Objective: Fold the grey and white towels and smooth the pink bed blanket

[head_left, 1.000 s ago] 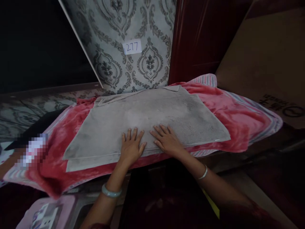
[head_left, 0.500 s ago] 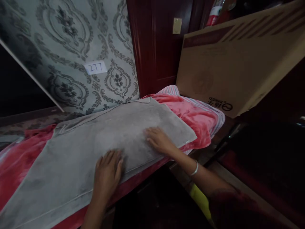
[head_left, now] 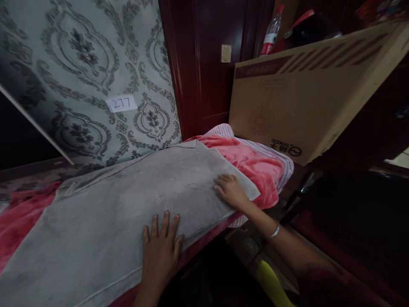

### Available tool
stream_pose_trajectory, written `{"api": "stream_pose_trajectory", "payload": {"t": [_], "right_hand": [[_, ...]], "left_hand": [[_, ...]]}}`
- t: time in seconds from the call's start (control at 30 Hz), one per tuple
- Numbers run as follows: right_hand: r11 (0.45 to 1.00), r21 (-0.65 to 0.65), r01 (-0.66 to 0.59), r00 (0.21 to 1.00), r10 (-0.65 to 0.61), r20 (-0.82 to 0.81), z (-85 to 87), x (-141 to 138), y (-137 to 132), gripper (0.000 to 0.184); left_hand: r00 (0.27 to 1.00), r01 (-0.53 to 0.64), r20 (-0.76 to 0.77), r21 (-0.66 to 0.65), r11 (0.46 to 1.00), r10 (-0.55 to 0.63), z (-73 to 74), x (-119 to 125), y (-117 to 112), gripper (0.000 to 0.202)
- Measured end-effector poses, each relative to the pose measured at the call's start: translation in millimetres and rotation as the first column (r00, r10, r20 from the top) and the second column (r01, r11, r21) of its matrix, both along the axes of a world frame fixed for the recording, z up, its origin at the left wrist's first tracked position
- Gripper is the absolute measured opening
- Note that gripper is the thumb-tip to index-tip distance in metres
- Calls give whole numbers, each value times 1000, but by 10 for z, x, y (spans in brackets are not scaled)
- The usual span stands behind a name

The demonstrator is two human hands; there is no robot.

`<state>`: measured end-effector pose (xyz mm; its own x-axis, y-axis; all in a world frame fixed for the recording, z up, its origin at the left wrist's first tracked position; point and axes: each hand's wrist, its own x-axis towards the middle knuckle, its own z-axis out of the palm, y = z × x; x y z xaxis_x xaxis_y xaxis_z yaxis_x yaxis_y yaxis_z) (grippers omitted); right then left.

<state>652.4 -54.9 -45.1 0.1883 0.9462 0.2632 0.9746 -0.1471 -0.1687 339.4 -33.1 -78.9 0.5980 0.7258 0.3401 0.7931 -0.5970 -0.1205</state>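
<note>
A large grey cloth [head_left: 115, 217] with a plush look lies spread out, its far edge folded over near the wall. My left hand [head_left: 162, 247] rests on its near part, palm down, fingers spread. Further right, my right hand [head_left: 231, 189] lies flat on the cloth close to its right end, fingers stretched out. Neither hand holds anything. Beneath the grey cloth is a pink-red plush blanket [head_left: 255, 170], showing at the right, at the left and along the near edge. Striped fabric [head_left: 281, 153] shows around the blanket's right end.
A big cardboard box [head_left: 287, 102] stands at the back right, with a bottle [head_left: 271, 34] behind its top edge. Patterned wallpaper [head_left: 128, 55] bearing a paper marked 277 [head_left: 121, 103] borders the far side. A dark seat-like object [head_left: 358, 209] is at the right.
Both hands have slid to the right over the grey cloth. The left hand's fingers are more widely spread now. The view has shifted slightly.
</note>
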Motion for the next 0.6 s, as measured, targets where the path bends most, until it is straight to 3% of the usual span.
{"api": "stream_pose_trajectory", "payload": {"t": [0.07,0.13,0.23,0.4,0.5,0.6], "right_hand": [[998,35,49,998,-51,37,60,148,101,53],[995,-25,94,994,-92,53,38,277,187,58],[980,-150,129,991,-122,54,-87,392,248,60],[978,-136,156,984,-142,105,-256,442,187,60],[984,-112,140,985,-126,119,-345,499,151,61],[995,-43,89,986,-81,146,-464,571,161,62]], "left_hand": [[1000,8,7,12,1000,-8,3,0,-3,51],[1000,21,20,22,1000,-21,-4,-1,4,51],[998,37,50,43,998,-39,-39,9,16,50],[996,12,88,-9,1000,-11,-77,54,-134,51],[991,78,118,-120,990,-63,36,-42,-205,50],[985,89,163,-260,962,-47,262,-387,-100,43]]}}
